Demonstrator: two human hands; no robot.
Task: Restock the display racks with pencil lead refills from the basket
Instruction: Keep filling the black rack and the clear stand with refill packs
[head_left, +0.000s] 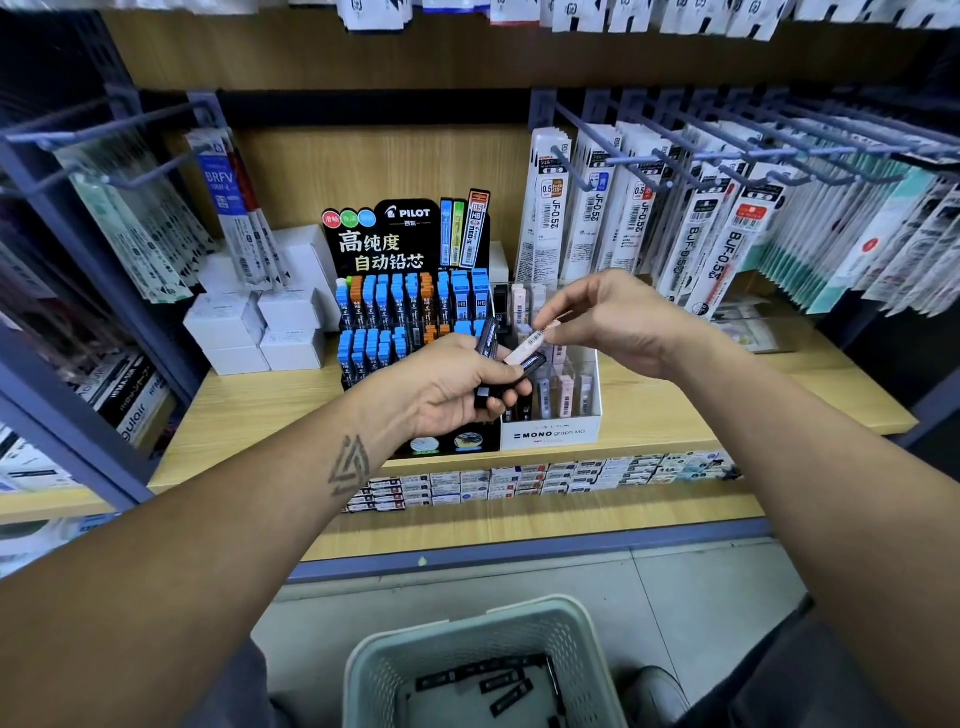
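Lead refills (493, 364) gripped in left hand (457, 389) — pink one (532, 343) pinched by right hand (618, 322) — before white rack (550, 431), beside Pilot rack (410, 291).

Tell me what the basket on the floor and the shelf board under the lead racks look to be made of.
Basket: apparently moulded plastic, pale grey-green and matte, its walls pierced with a regular grid of holes.
Shelf board: wood-look, light and satin; printed-looking grain suggests laminate, though real wood cannot be ruled out.

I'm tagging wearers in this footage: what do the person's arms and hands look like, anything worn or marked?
Both forearms are bare, with no sleeves, gloves, watch or rings visible. The left hand has a dark geometric tattoo of interlocked triangles on its forearm near the wrist. The right hand and its arm show no markings.
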